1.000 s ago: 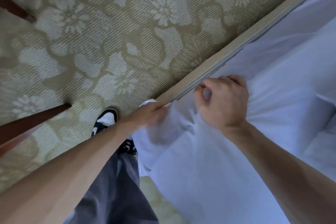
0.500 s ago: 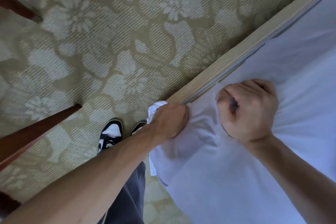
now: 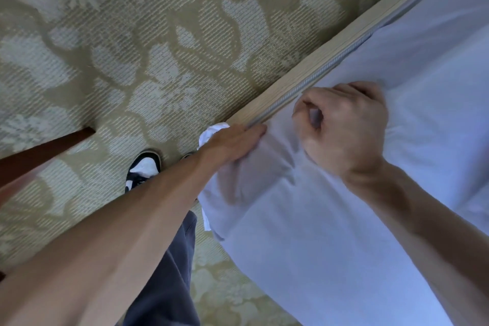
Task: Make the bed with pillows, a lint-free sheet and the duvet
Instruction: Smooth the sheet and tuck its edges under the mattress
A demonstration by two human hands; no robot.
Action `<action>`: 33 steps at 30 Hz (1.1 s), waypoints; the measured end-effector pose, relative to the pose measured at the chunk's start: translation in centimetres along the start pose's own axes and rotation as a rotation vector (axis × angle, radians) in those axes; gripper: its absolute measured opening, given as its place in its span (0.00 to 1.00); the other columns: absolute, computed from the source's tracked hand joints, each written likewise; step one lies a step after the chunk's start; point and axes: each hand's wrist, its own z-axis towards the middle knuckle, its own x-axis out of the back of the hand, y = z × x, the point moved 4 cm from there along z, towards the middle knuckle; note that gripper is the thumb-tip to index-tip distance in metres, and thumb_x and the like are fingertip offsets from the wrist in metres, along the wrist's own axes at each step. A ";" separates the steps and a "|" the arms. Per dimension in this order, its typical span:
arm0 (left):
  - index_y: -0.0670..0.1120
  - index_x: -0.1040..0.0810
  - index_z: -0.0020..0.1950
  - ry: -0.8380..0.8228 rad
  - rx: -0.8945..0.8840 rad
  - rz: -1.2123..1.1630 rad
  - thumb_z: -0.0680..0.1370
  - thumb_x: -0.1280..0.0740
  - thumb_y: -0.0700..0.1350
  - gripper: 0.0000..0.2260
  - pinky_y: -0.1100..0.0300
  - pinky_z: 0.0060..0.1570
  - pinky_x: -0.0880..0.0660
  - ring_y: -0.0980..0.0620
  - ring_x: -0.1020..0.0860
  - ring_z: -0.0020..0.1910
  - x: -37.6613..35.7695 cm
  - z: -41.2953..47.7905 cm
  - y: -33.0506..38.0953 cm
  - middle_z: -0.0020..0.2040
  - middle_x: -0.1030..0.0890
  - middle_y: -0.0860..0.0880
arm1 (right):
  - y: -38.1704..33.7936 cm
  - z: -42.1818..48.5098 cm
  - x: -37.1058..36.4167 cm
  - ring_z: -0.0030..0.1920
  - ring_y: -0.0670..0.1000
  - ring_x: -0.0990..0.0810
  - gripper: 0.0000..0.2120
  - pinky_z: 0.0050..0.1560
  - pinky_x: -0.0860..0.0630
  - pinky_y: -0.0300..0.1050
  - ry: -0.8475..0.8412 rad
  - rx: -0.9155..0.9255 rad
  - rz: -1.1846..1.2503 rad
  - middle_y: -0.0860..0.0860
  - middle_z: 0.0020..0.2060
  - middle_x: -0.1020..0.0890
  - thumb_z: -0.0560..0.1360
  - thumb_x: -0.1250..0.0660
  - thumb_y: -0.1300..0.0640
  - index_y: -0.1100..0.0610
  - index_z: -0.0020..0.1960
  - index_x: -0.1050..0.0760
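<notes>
A white sheet [image 3: 330, 233] covers the mattress at the right and wraps its near corner. My left hand [image 3: 232, 144] grips the sheet at that corner, where a bunched white end sticks out past the knuckles. My right hand [image 3: 344, 124] is curled into a fist a little further along the edge, holding a fold of the sheet against the mattress side. The pale wooden bed frame [image 3: 325, 53] runs diagonally from the corner to the top right, with the mattress piping showing just above the sheet. No pillows or duvet are in view.
A green floral carpet [image 3: 132, 47] fills the left and top. A dark wooden furniture leg [image 3: 45, 147] reaches in from the left edge. My black-and-white shoe [image 3: 144, 168] and grey trouser leg stand beside the bed corner.
My right hand has moved right along the mattress edge, away from my left hand, drawing the sheet with it. My left hand has stayed at the corner.
</notes>
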 end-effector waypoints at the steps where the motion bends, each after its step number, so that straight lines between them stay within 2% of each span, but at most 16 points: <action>1: 0.56 0.18 0.60 -0.049 0.028 -0.019 0.64 0.48 0.81 0.40 0.43 0.63 0.27 0.38 0.22 0.58 0.0 0.3 0.0 0.59 0.19 0.47 | 0.0 0.0 0.2 0.33 0.54 0.21 0.11 0.49 0.28 0.49 -0.071 0.009 -0.036 0.49 0.26 0.22 0.73 0.38 0.53 0.53 0.34 0.23; 3: 0.50 0.19 0.52 -0.208 0.040 -0.065 0.65 0.46 0.80 0.38 0.44 0.60 0.25 0.34 0.21 0.57 -0.1 1.1 0.4 0.51 0.19 0.40 | 0.2 -0.1 0.5 0.35 0.54 0.19 0.12 0.49 0.29 0.49 -0.169 0.040 -0.084 0.49 0.29 0.19 0.74 0.40 0.50 0.53 0.36 0.22; 4: 0.45 0.23 0.46 -0.302 0.024 -0.108 0.68 0.44 0.78 0.35 0.49 0.49 0.29 0.30 0.24 0.56 -0.2 1.6 0.6 0.54 0.23 0.31 | 0.4 -0.4 0.6 0.36 0.55 0.19 0.13 0.49 0.29 0.49 -0.193 0.053 -0.090 0.49 0.30 0.19 0.74 0.40 0.49 0.53 0.37 0.22; 5: 0.48 0.29 0.41 -0.384 0.033 -0.133 0.70 0.43 0.75 0.29 0.50 0.46 0.30 0.35 0.26 0.42 -0.1 1.8 0.7 0.44 0.25 0.38 | 0.5 -0.7 0.6 0.36 0.55 0.19 0.13 0.50 0.29 0.48 -0.201 0.067 -0.098 0.49 0.30 0.19 0.74 0.40 0.50 0.53 0.37 0.23; 6: 0.51 0.33 0.42 -0.456 0.033 -0.176 0.73 0.44 0.71 0.23 0.52 0.45 0.33 0.49 0.36 0.44 0.2 1.8 0.9 0.45 0.28 0.50 | 0.6 -1.0 0.5 0.37 0.55 0.19 0.13 0.52 0.29 0.48 -0.194 0.082 -0.114 0.49 0.30 0.19 0.75 0.40 0.50 0.53 0.36 0.23; 7: 0.52 0.33 0.44 -0.506 0.031 -0.206 0.75 0.45 0.68 0.19 0.56 0.45 0.28 0.44 0.29 0.43 0.4 1.4 1.0 0.45 0.25 0.45 | 0.6 -1.3 0.4 0.37 0.54 0.20 0.14 0.53 0.30 0.48 -0.178 0.086 -0.128 0.48 0.29 0.20 0.75 0.40 0.51 0.53 0.35 0.23; 8: 0.51 0.29 0.47 -0.542 0.012 -0.246 0.78 0.45 0.66 0.19 0.60 0.45 0.25 0.46 0.26 0.45 0.1 1.3 0.8 0.48 0.23 0.47 | 0.6 -1.6 0.3 0.37 0.54 0.21 0.14 0.53 0.31 0.49 -0.156 0.080 -0.132 0.48 0.28 0.21 0.75 0.40 0.52 0.53 0.34 0.23; 10: 0.49 0.20 0.52 -0.486 -0.043 -0.356 0.80 0.42 0.64 0.21 0.65 0.46 0.21 0.48 0.18 0.49 -0.5 1.0 -0.4 0.52 0.16 0.52 | 0.7 -1.6 0.1 0.36 0.54 0.22 0.14 0.52 0.31 0.50 -0.122 0.061 -0.115 0.48 0.27 0.23 0.75 0.40 0.54 0.54 0.33 0.24; 14: 0.55 0.16 0.56 -0.017 -0.215 -0.478 0.75 0.38 0.61 0.17 0.57 0.60 0.25 0.52 0.20 0.60 -0.2 -1.1 -5.3 0.58 0.17 0.56 | 0.7 -1.6 0.2 0.32 0.55 0.23 0.16 0.51 0.30 0.49 -0.106 0.075 -0.108 0.49 0.24 0.25 0.75 0.42 0.54 0.54 0.30 0.26; 18: 0.62 0.16 0.52 -0.031 -0.249 -0.338 0.82 0.38 0.58 0.11 0.54 0.58 0.27 0.57 0.20 0.55 0.8 -3.4 -6.3 0.51 0.16 0.59 | 0.5 -1.4 -0.2 0.29 0.55 0.25 0.16 0.49 0.30 0.48 -0.184 0.042 -0.109 0.49 0.22 0.27 0.74 0.41 0.54 0.55 0.28 0.29; 21: 0.61 0.17 0.51 -0.136 -0.118 -0.240 0.83 0.42 0.62 0.15 0.55 0.55 0.29 0.56 0.22 0.55 0.7 -3.9 -5.2 0.53 0.18 0.58 | 0.0 -0.4 -0.3 0.30 0.56 0.24 0.18 0.45 0.31 0.47 -0.455 0.069 -0.214 0.51 0.25 0.23 0.75 0.45 0.51 0.55 0.32 0.23; 24: 0.55 0.17 0.50 -0.175 -0.037 -0.231 0.81 0.42 0.63 0.18 0.54 0.53 0.30 0.51 0.22 0.56 0.3 -3.2 -4.4 0.55 0.18 0.51 | -1.9 1.6 -1.7 0.46 0.54 0.20 0.16 0.50 0.24 0.46 -0.988 0.126 -0.217 0.48 0.46 0.16 0.77 0.46 0.49 0.49 0.49 0.19; 27: 0.40 0.22 0.52 -0.147 0.069 -0.369 0.71 0.33 0.61 0.24 0.54 0.48 0.31 0.38 0.20 0.51 -0.4 -1.2 -5.2 0.54 0.19 0.35 | -3.9 3.1 -6.4 0.64 0.58 0.22 0.19 0.63 0.22 0.56 -1.311 0.187 -0.162 0.52 0.64 0.20 0.79 0.44 0.57 0.52 0.65 0.22; 29: 0.42 0.26 0.36 -0.117 0.066 -0.432 0.66 0.33 0.55 0.16 0.56 0.42 0.32 0.43 0.24 0.37 -0.7 -0.7 -5.3 0.40 0.21 0.38 | -4.0 3.4 -10.1 0.63 0.58 0.21 0.18 0.61 0.21 0.55 -1.408 0.195 -0.183 0.53 0.63 0.20 0.80 0.43 0.58 0.53 0.65 0.22; 30: 0.44 0.29 0.31 -0.122 0.047 -0.490 0.66 0.33 0.53 0.13 0.55 0.41 0.32 0.46 0.27 0.37 -1.0 -0.5 -5.3 0.36 0.25 0.43 | -3.6 3.3 -11.6 0.61 0.58 0.20 0.16 0.58 0.20 0.52 -1.437 0.196 -0.214 0.53 0.61 0.18 0.80 0.41 0.57 0.52 0.63 0.20; 33: 0.49 0.37 0.33 -0.094 -0.033 -0.556 0.63 0.33 0.54 0.14 0.50 0.42 0.35 0.48 0.32 0.37 -1.1 -0.4 -5.1 0.35 0.32 0.48 | -2.0 2.7 -14.4 0.54 0.56 0.19 0.15 0.55 0.21 0.51 -1.508 0.202 -0.297 0.53 0.56 0.18 0.81 0.41 0.55 0.54 0.61 0.19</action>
